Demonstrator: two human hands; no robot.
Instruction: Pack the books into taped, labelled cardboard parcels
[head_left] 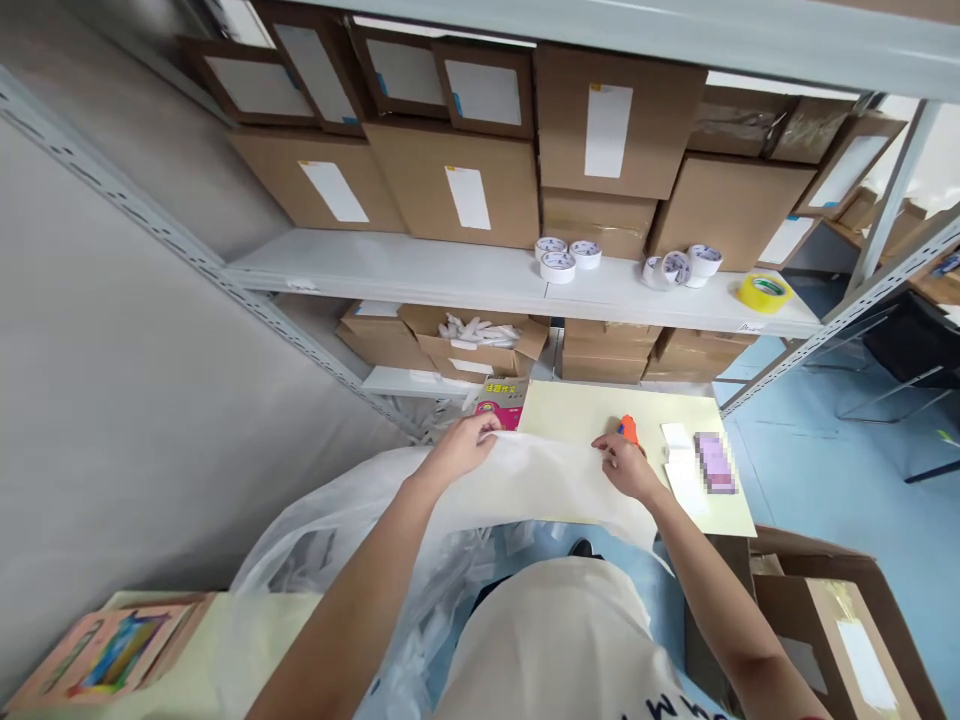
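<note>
A thin, translucent white packing sheet (pixel 540 480) is stretched between my two hands above a pale yellow tabletop (pixel 570 405). My left hand (pixel 459 448) pinches its upper edge, close to a grey and pink book (pixel 504 400). My right hand (pixel 624 468) has its fingers closed on the edge at the other side. Just behind that hand lies a small orange object (pixel 628 428) with a bit of blue, partly covered. White paper slips (pixel 681 472) and a blurred purple item (pixel 715 462) lie further right. The sheet trails in loose folds to the left.
Ahead stands a metal shelf (pixel 420 265) with cardboard boxes (pixel 457 180), white tape rolls (pixel 557 266) and a yellow tape roll (pixel 763 292). Open cartons (pixel 840 620) stand at lower right. Books (pixel 112 645) lie at lower left. A black chair (pixel 919 340) is at right.
</note>
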